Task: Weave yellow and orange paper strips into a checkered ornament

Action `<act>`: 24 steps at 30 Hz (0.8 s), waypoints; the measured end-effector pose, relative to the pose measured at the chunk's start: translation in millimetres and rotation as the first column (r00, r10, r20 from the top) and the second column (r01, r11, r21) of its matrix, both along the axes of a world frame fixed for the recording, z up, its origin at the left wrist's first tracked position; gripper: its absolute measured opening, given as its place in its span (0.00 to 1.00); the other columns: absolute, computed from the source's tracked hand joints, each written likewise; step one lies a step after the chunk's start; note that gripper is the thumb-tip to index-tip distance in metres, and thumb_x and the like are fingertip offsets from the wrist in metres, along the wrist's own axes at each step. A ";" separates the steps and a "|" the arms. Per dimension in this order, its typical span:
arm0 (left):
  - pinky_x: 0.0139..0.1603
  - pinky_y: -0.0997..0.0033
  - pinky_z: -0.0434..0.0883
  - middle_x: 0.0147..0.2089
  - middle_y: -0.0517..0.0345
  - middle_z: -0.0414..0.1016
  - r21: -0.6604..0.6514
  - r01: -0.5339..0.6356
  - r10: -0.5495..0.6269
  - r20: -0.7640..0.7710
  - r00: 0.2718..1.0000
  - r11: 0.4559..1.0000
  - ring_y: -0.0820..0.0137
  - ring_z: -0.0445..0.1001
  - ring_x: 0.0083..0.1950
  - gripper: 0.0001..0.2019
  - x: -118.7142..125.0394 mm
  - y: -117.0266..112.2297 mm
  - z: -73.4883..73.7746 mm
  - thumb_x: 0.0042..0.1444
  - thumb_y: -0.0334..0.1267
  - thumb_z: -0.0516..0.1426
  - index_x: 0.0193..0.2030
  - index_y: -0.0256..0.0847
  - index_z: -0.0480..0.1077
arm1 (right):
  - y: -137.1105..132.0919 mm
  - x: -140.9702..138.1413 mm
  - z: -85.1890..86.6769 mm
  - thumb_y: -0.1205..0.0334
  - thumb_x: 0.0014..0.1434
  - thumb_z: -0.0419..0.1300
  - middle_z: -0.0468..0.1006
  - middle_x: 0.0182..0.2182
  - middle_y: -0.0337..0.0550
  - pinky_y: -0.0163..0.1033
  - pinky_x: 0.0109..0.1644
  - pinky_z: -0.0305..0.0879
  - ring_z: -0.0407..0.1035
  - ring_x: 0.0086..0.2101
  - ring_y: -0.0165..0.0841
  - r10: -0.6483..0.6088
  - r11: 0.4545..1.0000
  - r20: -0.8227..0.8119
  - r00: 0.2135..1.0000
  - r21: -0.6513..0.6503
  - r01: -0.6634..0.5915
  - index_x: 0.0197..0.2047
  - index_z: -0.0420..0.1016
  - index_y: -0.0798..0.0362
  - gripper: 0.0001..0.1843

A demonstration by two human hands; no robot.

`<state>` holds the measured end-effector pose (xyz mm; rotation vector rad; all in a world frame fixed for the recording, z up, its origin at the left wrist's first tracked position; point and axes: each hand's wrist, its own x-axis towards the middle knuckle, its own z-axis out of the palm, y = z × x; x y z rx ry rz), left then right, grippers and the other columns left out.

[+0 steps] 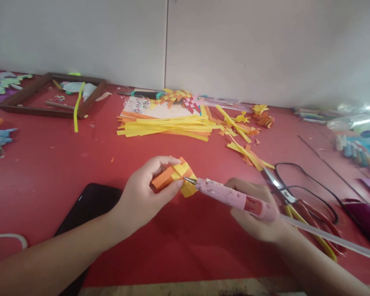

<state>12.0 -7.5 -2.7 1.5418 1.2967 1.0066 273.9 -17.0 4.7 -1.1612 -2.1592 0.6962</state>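
Observation:
Between the thumb and fingers of my left hand is a small woven paper piece of orange and yellow strips. My right hand is wrapped round a pink hot glue gun, with a clear glue stick sticking out of its back end. The gun's metal nozzle points left and meets the woven piece close to my left thumb. Whether glue is coming out is too small to tell. My right fingers are partly hidden behind the gun.
Yellow and orange paper strips lie stacked beyond my hands. Scissors and a black cord are at the right. A black phone rests under my left forearm. A brown wooden frame stands back left, by the wall.

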 end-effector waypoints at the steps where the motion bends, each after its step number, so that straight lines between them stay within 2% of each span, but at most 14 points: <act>1: 0.48 0.65 0.78 0.48 0.53 0.81 0.007 0.000 0.001 -0.012 1.000 1.000 0.64 0.81 0.44 0.14 -0.3 -0.1 -0.4 0.59 0.44 0.62 0.50 0.45 0.71 | 0.0 0.3 -1.1 0.64 0.53 0.54 0.68 0.19 0.33 0.33 0.18 0.53 0.59 0.17 0.26 0.000 1.000 -0.005 1.000 0.013 0.000 0.30 0.67 0.50 0.01; 5: 0.49 0.66 0.78 0.49 0.54 0.81 0.038 0.004 -0.002 -0.050 0.999 0.999 0.65 0.81 0.44 0.14 -1.3 -0.8 -0.9 0.59 0.44 0.62 0.51 0.46 0.71 | 0.2 1.1 -3.2 0.62 0.55 0.55 0.67 0.19 0.33 0.33 0.18 0.52 0.58 0.17 0.25 0.010 1.000 -0.022 1.000 0.016 -0.010 0.30 0.66 0.50 0.03; 11: 0.55 0.63 0.76 0.52 0.54 0.81 0.080 -0.016 0.025 -0.112 0.993 0.997 0.62 0.80 0.51 0.13 -1.0 -0.7 -0.5 0.59 0.44 0.62 0.49 0.46 0.73 | 1.4 3.9 -3.9 0.62 0.55 0.56 0.65 0.20 0.34 0.35 0.19 0.51 0.57 0.18 0.26 0.017 1.000 -0.037 0.999 -0.017 -0.018 0.29 0.66 0.50 0.04; 18: 0.55 0.61 0.76 0.54 0.52 0.81 0.068 -0.003 0.009 -0.094 0.996 0.998 0.60 0.80 0.54 0.14 -1.4 0.0 -0.4 0.59 0.44 0.62 0.50 0.46 0.72 | 1.4 5.5 -3.7 0.62 0.54 0.56 0.64 0.20 0.34 0.35 0.20 0.50 0.56 0.19 0.26 0.007 0.998 -0.040 0.999 -0.060 -0.010 0.28 0.64 0.50 0.05; 24: 0.55 0.63 0.76 0.54 0.54 0.81 0.073 0.002 0.006 -0.100 0.995 0.997 0.61 0.80 0.53 0.13 -1.8 0.2 -0.8 0.59 0.44 0.62 0.50 0.47 0.72 | 1.5 4.0 -0.1 0.66 0.52 0.54 0.64 0.20 0.34 0.35 0.20 0.51 0.56 0.19 0.26 0.009 0.997 -0.031 0.999 -0.072 -0.011 0.28 0.64 0.49 0.03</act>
